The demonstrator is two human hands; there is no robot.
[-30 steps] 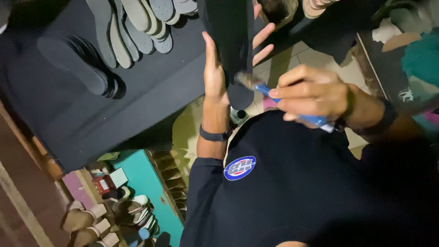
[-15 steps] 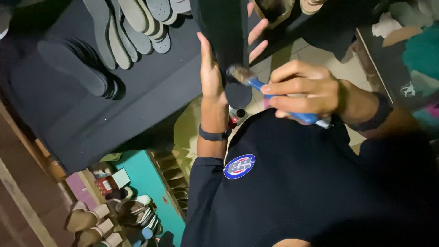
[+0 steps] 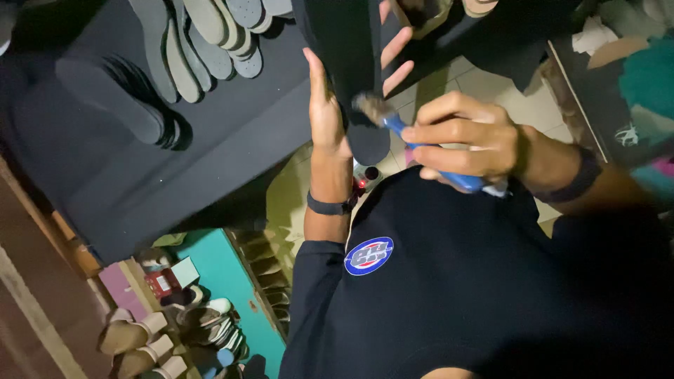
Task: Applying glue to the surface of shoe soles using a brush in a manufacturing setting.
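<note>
At the far left a dark worktable [image 3: 210, 161] carries a fanned stack of black insoles [image 3: 119, 98] and, further along its top edge, a stack of grey insoles [image 3: 210, 35]; below the table's edge sit a teal shelf [image 3: 210, 281] and some tan sandals [image 3: 137, 344]. Moving right, the left hand [image 3: 330, 105] stands upright with thumb on one long edge and fingers wrapped round the other, clamped on a black insole [image 3: 351, 63] held in the air above the lap, heel end down. It looks light, thin and bendy, so gripping both long edges near the middle, as here, likely keeps it from flopping under pressure. Just right, the right hand [image 3: 467, 144] is closed tight on a blue-handled brush [image 3: 421, 151] whose bristle head touches the insole near the heel. The room looks tight: the table edge lies close on the left, the person's dark shirt [image 3: 456, 281] just below, and clutter crowds the right.
</note>
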